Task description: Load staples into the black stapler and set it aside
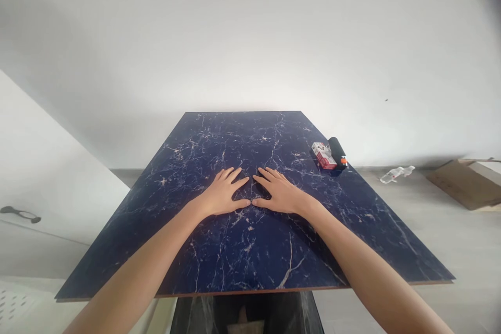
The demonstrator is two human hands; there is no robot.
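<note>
Both hands rest palm down on a dark blue table (250, 250) with white marble veining. My left hand (224, 193), fingers spread, lies left of the middle and holds nothing. Mirroring it, my right hand (281, 193) is flat with its fingers apart, also empty. The two thumb tips meet or nearly meet at the centre. Beyond my right hand, near the table's right edge, a small red and white box (324, 156) sits beside a black cylinder (337, 152) with an orange mark at its near end.
A white wall (242, 36) stands behind the table. On the floor to the right are a clear plastic bottle (392, 175) and an open cardboard box (465, 182). At the left is a white cabinet front with a dark handle (20, 214).
</note>
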